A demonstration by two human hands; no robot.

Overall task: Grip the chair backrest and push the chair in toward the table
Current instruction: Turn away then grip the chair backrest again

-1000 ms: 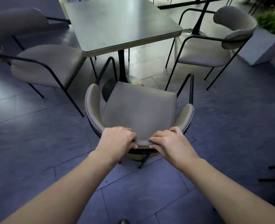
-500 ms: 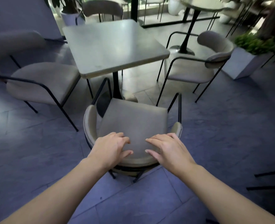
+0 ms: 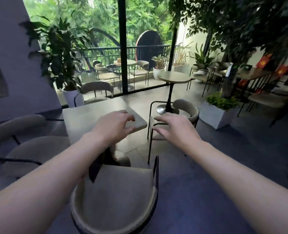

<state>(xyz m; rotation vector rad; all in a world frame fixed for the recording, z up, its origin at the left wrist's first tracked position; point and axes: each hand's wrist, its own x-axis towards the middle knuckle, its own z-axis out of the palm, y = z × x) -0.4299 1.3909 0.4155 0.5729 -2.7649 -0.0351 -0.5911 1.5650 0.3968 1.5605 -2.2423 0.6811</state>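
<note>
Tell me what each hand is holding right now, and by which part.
Nothing. The left hand and the right hand are both open in the air, fingers spread, clear of the chair backrest below them.

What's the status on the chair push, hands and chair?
Left hand and right hand open, off the chair. Chair near the table, seat not under. Nothing blocking.

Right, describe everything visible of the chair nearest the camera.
The chair stands upright on the dark tiled floor, its seat facing the square table. It has a beige padded seat, a curved padded backrest wrapping the near side, and a thin black metal frame. Neither hand touches it; the left forearm hides part of the seat.
</note>
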